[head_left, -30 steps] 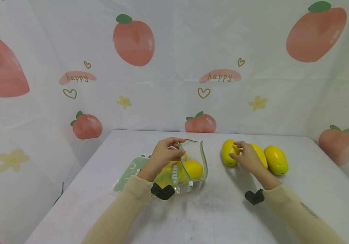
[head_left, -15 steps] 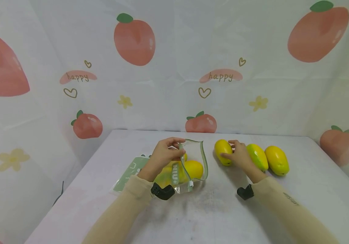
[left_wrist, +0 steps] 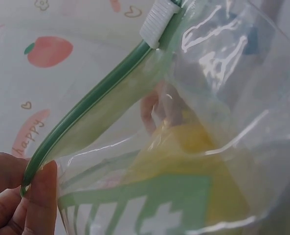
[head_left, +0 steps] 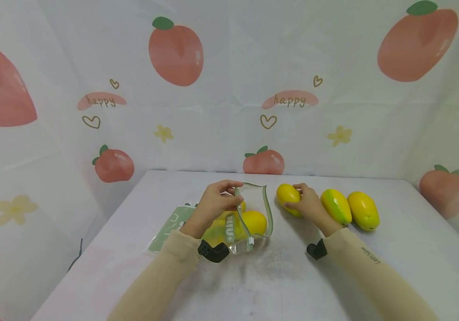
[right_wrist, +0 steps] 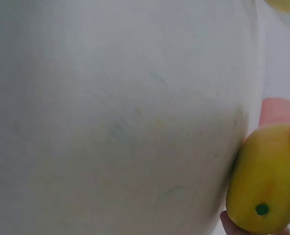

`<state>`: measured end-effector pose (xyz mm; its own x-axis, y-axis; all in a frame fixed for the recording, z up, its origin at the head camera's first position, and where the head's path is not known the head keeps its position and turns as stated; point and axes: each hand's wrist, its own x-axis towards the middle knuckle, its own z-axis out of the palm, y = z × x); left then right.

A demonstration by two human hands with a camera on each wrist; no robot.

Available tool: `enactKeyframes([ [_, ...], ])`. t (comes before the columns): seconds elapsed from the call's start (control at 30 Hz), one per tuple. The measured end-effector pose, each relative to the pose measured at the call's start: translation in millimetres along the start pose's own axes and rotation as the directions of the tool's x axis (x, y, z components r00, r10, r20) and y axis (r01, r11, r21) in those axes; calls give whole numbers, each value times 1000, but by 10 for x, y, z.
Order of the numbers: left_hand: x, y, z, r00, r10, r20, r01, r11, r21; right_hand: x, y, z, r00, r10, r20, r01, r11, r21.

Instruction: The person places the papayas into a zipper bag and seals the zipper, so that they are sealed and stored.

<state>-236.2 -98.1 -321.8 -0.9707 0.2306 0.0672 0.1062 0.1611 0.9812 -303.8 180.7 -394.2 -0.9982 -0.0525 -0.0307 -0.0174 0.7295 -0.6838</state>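
Observation:
My left hand (head_left: 216, 203) pinches the upper edge of a clear zip bag (head_left: 230, 228) with green print, keeping its mouth spread toward the right. In the left wrist view, thumb and fingers hold the bag's green zip strip (left_wrist: 86, 105), with a white slider (left_wrist: 158, 23) at its far end. Yellow mangoes (head_left: 254, 222) lie inside the bag. To the right of the bag mouth, my right hand (head_left: 311, 206) grips another mango (head_left: 287, 195) from its right side. The right wrist view shows this mango (right_wrist: 263, 181) close against the tabletop, its green stem spot visible.
Two more mangoes (head_left: 335, 206) lie side by side to the right of my right hand. A flat green-printed bag (head_left: 165, 234) lies left of the filled one, partly behind my left forearm. The white table (head_left: 277, 285) ends at a printed cloth (head_left: 205, 133).
My right hand has moved left with the mango, bringing it away from the other two and nearer the bag mouth. My left hand and the bag stay in place.

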Motion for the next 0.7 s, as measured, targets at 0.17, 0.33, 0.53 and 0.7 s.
enactKeyframes([
  [0.17, 7, -6, 4, 1000, -6, -10, 6, 1000, -2, 12, 11, -41, 1000, -12, 23, 12, 1000, -4],
  [0.33, 11, -5, 4, 1000, -18, -26, 18, 1000, -10, 30, 35, -67, 999, -13, 48, 13, 1000, 17],
  [0.53, 9, -6, 20, 1000, -20, -24, 19, 1000, -21, 43, 34, -68, 998, -31, 48, 30, 999, 15],
  [0.7, -6, -19, 30, 1000, -13, -21, 13, 1000, -21, 31, 45, -70, 998, -24, 53, 23, 1000, 14],
])
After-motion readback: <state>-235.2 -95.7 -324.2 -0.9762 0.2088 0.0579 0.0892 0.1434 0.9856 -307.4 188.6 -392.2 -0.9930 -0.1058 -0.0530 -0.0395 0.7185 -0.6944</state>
